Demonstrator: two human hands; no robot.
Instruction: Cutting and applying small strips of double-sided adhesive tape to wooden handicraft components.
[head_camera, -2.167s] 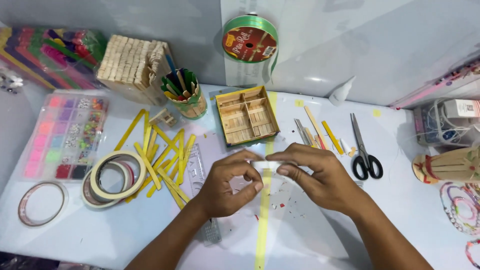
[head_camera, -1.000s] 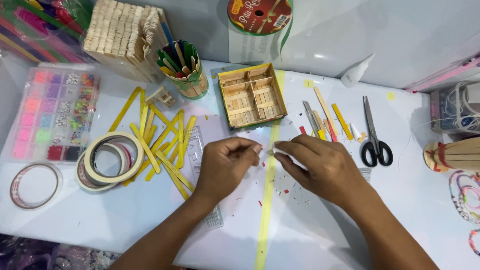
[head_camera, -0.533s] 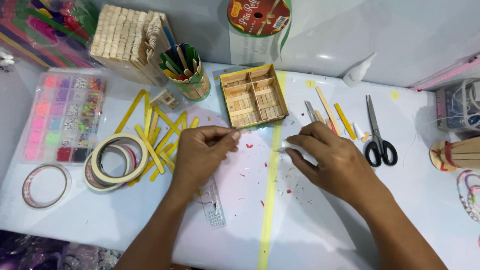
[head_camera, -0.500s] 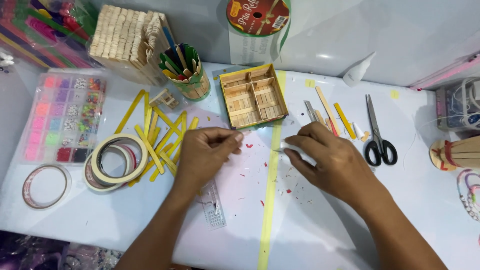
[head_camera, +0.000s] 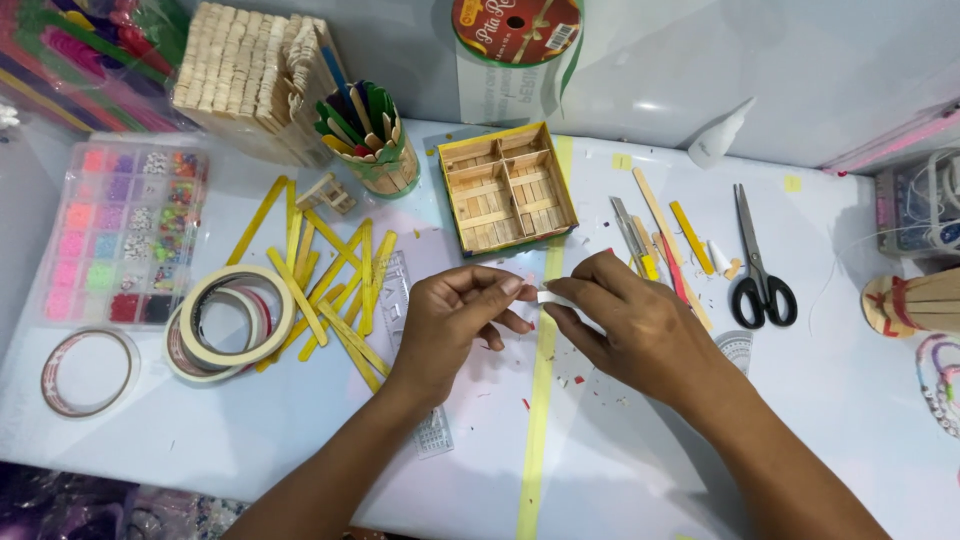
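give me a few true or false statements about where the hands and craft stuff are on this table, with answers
1. Both hands pinch a small white strip between them. True: the left hand and right hand meet on the white strip.
2. The scissors lie left of the bead box. False: the scissors lie at the right; the bead box is at the far left.
3. The divided wooden tray sits beyond the hands. True: the wooden tray is above them in the view.
4. The yellow sticks stand in the cup. False: the yellow sticks lie flat on the table; the cup holds mostly green ones.
5. The tape rolls lie left of the left hand. True: tape rolls.
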